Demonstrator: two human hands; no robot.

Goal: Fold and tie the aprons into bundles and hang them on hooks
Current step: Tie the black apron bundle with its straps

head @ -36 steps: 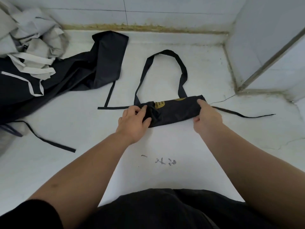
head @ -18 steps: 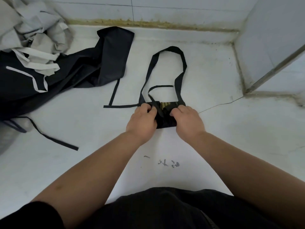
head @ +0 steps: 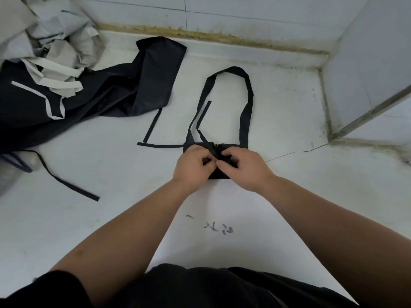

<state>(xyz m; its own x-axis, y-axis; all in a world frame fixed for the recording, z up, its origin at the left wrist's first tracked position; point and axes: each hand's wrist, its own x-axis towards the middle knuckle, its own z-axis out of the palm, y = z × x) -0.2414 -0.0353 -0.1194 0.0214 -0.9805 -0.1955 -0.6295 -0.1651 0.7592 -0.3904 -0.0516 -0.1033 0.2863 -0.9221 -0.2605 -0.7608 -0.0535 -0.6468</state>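
Black apron, folded down to a small bundle (head: 219, 176), lies mid-surface, straight ahead of you and mostly hidden under your hands.

Left hand (head: 192, 165): fingers curled, gripping the left half of the bundle. Right hand (head: 244, 170): fingers curled, pinching the cloth at the middle, thumb and forefinger drawn together. A thin tie (head: 205, 112) runs down from the far side into the gap between your hands. Which fingers actually hold it, I cannot tell.

The neck loop (head: 250, 96) lies flat on the far side of the bundle, open in an arch. The second tie (head: 162, 146) trails left from the bundle's far-left corner, then bends away from you.

Handling, as judged: thin woven cloth, light, limp and probably a little slick. The folds look likely to spring open once pressure comes off, so keep one hand bearing down on the bundle while the other works the tie. Take the ties close to where they leave the bundle, not at the tips, because a long slack end will flop and twist. Pull snug across the middle, since soft cloth compresses and a loose wrap may slide off an end. Leave the loop free, as it looks like the natural part to hang by.

Step in hand, as judged: the wrap or first knot. No hooks are in view.

Far left: a dark apron (head: 124, 92) spread loose, with a grey apron (head: 62, 34) heaped on it, both unfolded. A stray tie (head: 71, 185) from that pile lies on the white surface (head: 300, 207), well apart from the bundle.
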